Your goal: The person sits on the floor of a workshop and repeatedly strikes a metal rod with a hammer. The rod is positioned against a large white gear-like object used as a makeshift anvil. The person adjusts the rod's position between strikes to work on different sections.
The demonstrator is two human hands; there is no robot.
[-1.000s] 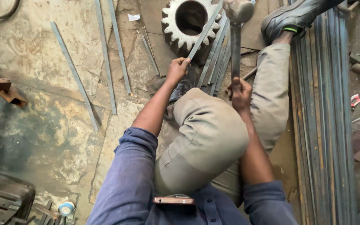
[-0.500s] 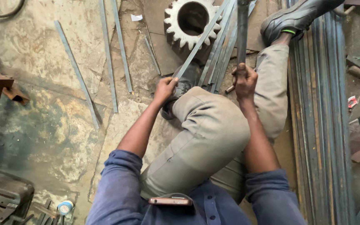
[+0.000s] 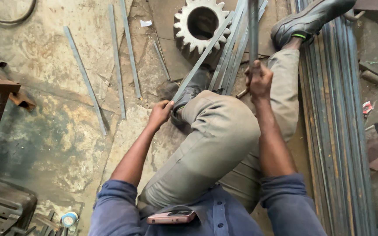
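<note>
Item: flat metal strip [image 3: 202, 59], long, thin, dull grey. I see it slanting from the left hand [image 3: 160, 114], which is closed around its lower end, up across the toothed gear wheel [image 3: 200, 26] on the floor [image 3: 57, 131]. My right hand [image 3: 259, 81] is wrapped tight on a dark upright hammer handle [image 3: 253, 30]; its head is out of frame. More strips [image 3: 118, 61] lie loose nearby.
</note>
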